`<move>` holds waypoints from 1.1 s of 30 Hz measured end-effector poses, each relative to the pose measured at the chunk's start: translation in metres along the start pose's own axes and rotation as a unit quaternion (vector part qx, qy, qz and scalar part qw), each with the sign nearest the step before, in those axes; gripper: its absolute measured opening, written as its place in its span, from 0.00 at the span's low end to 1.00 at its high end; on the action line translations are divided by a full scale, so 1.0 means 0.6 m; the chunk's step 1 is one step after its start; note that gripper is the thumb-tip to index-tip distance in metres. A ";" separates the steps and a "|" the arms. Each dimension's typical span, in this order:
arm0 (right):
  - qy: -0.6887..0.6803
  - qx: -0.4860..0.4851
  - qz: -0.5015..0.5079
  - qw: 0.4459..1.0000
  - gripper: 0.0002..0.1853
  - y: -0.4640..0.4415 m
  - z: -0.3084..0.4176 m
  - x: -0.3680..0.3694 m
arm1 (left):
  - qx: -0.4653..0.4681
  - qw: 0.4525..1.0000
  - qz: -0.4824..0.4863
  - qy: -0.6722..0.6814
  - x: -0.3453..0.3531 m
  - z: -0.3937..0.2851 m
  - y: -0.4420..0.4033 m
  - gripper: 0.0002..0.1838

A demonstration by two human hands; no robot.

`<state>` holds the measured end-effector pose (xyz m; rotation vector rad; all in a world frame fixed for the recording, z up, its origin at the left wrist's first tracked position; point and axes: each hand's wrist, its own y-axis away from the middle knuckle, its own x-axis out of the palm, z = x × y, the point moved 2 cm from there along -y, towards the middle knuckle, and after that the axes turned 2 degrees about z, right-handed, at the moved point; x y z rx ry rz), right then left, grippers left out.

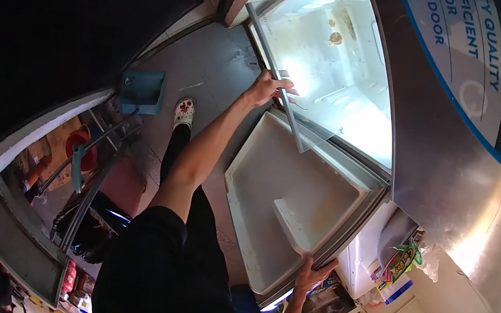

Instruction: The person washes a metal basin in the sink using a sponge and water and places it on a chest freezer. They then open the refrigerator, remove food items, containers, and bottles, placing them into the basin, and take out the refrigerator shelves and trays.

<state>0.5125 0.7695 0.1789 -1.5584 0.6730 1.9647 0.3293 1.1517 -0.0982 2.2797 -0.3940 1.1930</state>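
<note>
My left hand (266,88) grips a clear glass shelf (276,64) by its grey edge strip, fingers wrapped round it. The shelf is tilted at the opening of a lit, white refrigerator compartment (352,68), partly across it. Brown spots show on the compartment's inner wall. Below the opening, the swung-out refrigerator door (274,172) shows its white moulded inner side, with stains. My right hand (311,274) holds the outer edge of this door, fingers curled over the rim; part of the grip is hidden.
A steel refrigerator panel (458,185) with a large label (498,82) fills the upper right. A teal bin (142,91) stands on the grey floor (213,55) near my clog (185,112). Shelves with packages (402,261) lie at lower right. A metal-framed chair (121,186) stands left.
</note>
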 end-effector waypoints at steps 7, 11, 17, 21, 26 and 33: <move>0.010 -0.042 0.019 0.999 0.40 -0.021 -0.050 -0.005 | 0.008 0.997 0.004 -0.072 -0.022 -0.065 0.193 0.27; -0.012 -0.043 0.023 0.999 0.38 -0.020 -0.018 -0.012 | 0.007 0.995 -0.048 -0.087 0.003 -0.094 0.355 0.29; -0.044 -0.058 0.024 0.997 0.36 -0.024 0.004 -0.020 | 0.031 0.991 -0.102 -0.078 0.069 -0.125 0.594 0.27; -0.041 -0.084 -0.003 0.996 0.36 -0.028 -0.017 -0.009 | 0.062 0.989 -0.118 -0.065 0.138 -0.130 0.729 0.26; -0.044 -0.058 0.007 0.997 0.35 -0.029 -0.015 -0.014 | 0.133 0.985 -0.092 -0.052 0.208 -0.143 0.858 0.26; -0.048 -0.073 0.023 0.996 0.37 -0.022 -0.023 -0.005 | 0.228 0.966 -0.059 -0.107 0.271 -0.154 0.998 0.27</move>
